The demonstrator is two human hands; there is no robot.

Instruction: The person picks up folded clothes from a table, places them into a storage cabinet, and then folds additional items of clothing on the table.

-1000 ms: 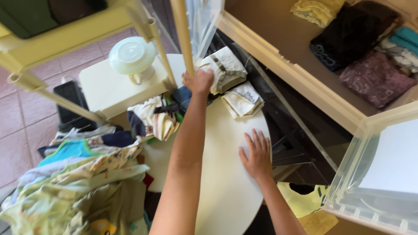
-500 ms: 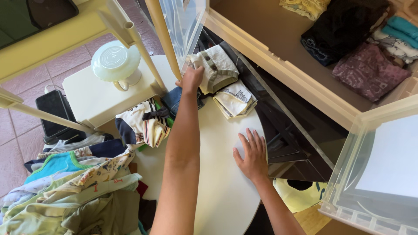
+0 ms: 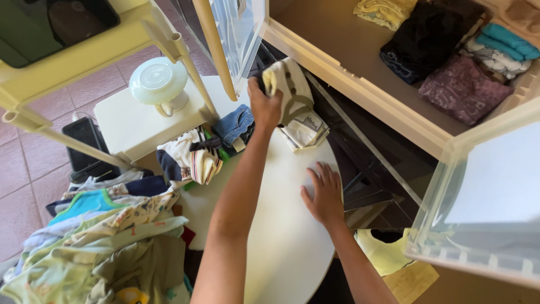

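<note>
Folded cloth [image 3: 289,90] — cream with grey-brown bands — is the thing in hand, gripped at the far end of the white oval table [image 3: 281,247] just below the open clear drawer front [image 3: 239,34].

On the left lies a loose heap of pale green and printed clothes [image 3: 95,253], beyond it a low white stand [image 3: 129,126] bearing a pale green lidded cup [image 3: 158,84]. A striped garment [image 3: 188,160] and a small pair of denim shorts [image 3: 236,125] sit at the table's left edge.

Next comes the left hand [image 3: 264,104], arm stretched far forward, fingers curled shut round the cloth's near-left edge; the cloth lies just right of and beyond that hand, its long axis running away from the person, resting over another folded piece [image 3: 306,132].

The right hand [image 3: 323,194] is nearer the body — flat, fingers spread, holding nothing, palm on the tabletop.

Furthest right, the open drawer [image 3: 337,50] holds folded clothes [image 3: 461,87].
</note>
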